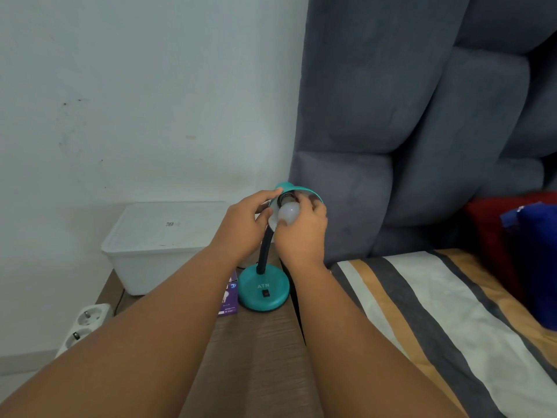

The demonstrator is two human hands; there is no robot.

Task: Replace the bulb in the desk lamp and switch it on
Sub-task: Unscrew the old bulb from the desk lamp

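Observation:
A teal desk lamp stands on the wooden bedside table, its round base [264, 292] carrying a small rocker switch [265, 294] and a dark flexible neck [265, 248]. My left hand [244, 224] grips the teal shade [286, 188] from the left side. My right hand [304, 233] is closed around a white bulb [287, 213], which sits at the mouth of the shade with its base at the dark socket [286, 199]. The bulb is unlit. A purple bulb box [229, 297] lies left of the base, partly hidden by my left forearm.
A white lidded plastic box [156, 245] stands at the back of the table [256, 351]. A white power strip [86, 322] hangs off its left edge. A grey padded headboard [391, 146] and a striped bed [437, 312] are on the right, with red and blue cushions [512, 260].

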